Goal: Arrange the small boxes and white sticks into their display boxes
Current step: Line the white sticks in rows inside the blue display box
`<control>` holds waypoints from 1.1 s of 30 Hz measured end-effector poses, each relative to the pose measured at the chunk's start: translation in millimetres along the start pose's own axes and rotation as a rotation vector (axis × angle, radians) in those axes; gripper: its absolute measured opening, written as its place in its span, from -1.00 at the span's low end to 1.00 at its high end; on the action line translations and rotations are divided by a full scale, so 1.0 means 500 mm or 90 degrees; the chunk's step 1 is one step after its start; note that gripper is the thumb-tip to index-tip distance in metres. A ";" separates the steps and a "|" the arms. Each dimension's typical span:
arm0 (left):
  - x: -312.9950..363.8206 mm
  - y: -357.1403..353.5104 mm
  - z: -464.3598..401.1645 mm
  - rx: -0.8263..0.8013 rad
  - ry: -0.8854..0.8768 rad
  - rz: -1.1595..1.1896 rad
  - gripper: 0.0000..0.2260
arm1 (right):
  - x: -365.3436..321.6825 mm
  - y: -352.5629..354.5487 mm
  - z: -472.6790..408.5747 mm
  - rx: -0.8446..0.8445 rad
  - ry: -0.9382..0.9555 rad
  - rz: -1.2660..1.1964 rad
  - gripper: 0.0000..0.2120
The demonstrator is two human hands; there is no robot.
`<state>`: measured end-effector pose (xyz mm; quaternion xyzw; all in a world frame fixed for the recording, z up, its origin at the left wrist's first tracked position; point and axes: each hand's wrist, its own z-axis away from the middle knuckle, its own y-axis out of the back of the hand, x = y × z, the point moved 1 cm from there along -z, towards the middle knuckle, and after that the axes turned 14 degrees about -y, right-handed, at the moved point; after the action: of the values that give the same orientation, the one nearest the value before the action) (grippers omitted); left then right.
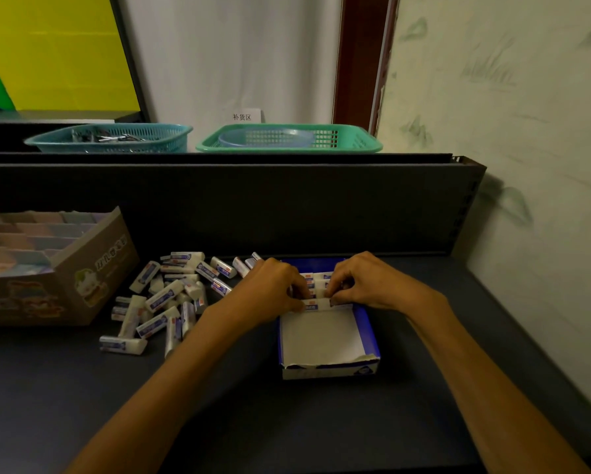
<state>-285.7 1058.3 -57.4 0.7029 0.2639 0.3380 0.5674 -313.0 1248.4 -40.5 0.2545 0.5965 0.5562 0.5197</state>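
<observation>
A blue and white display box (365, 323) lies open on the dark shelf, its near half bare. Several white sticks (318, 285) with blue labels stand in a row at its far end. My left hand (273, 289) and my right hand (362, 282) meet over that row, and together their fingertips pinch the nearest white stick (316, 304) at its two ends. A loose pile of white sticks (170, 295) lies on the shelf to the left of the box.
A brown cardboard display box (92, 278) with pastel small boxes in tiers stands at the far left. Behind the dark back panel (287, 206), a teal basket (112, 138) and a green basket (290, 138) sit on a higher ledge. A wall closes the right side.
</observation>
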 end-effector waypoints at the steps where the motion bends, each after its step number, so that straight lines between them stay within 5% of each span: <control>1: 0.000 0.000 0.001 0.003 0.001 0.000 -0.79 | -0.001 0.000 0.000 0.001 0.000 0.003 -0.85; 12: -0.019 0.064 0.083 0.161 0.062 -0.045 -0.70 | -0.047 0.021 0.003 0.096 0.050 0.004 -0.76; 23: -0.127 0.115 0.252 0.146 0.238 -0.049 -0.64 | -0.211 -0.022 -0.055 0.095 0.132 -0.005 -0.69; 33: -0.176 0.100 0.290 0.129 0.217 -0.001 -0.73 | -0.287 -0.100 -0.110 0.075 0.062 0.093 -0.57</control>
<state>-229.8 891.5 -42.6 0.6886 0.3894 0.4233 0.4416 -301.8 1087.5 -47.3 0.3001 0.6323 0.5684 0.4325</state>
